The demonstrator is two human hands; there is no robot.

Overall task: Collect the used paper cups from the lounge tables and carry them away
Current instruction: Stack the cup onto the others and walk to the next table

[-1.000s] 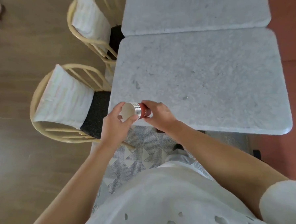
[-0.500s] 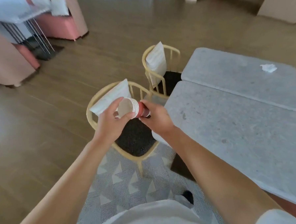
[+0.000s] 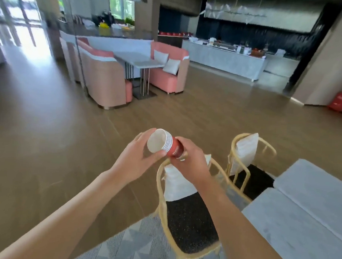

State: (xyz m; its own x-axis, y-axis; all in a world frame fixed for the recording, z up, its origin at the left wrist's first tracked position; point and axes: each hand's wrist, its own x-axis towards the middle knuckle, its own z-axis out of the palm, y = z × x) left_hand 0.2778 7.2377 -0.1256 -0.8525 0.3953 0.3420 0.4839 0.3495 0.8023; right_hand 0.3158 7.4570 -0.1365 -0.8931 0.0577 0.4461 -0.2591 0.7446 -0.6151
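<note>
A wide lounge with a brown wood-plank floor (image 3: 52,143) stretches ahead. Far across it stand pink upholstered booth seats (image 3: 107,80) around a white table (image 3: 139,61), and beyond them a long pale serving counter (image 3: 225,60) against a dark wall. At lower right are two grey stone-look tabletops (image 3: 310,221), matte and mottled, set edge to edge. Beside them stand two cane chairs (image 3: 191,219) with curved yellow frames, dark speckled seats and white cushions, on a grey patterned rug (image 3: 132,246).

In the centre, held in the air over the nearer chair, is a nested stack of paper cups (image 3: 166,144). It lies nearly on its side, long axis running left to right. The open white mouths face left and slightly up; the red printed body points right. The rims form tight white ridges.

The left hand (image 3: 139,156) cups the mouth end, with thumb and fingertips curled on the rim. The right hand (image 3: 190,160) wraps the red base end. Both hands touch the stack, so neither is nearer. The paper walls look thin and easy to crush, so carrying it likely needs only a light squeeze.
</note>
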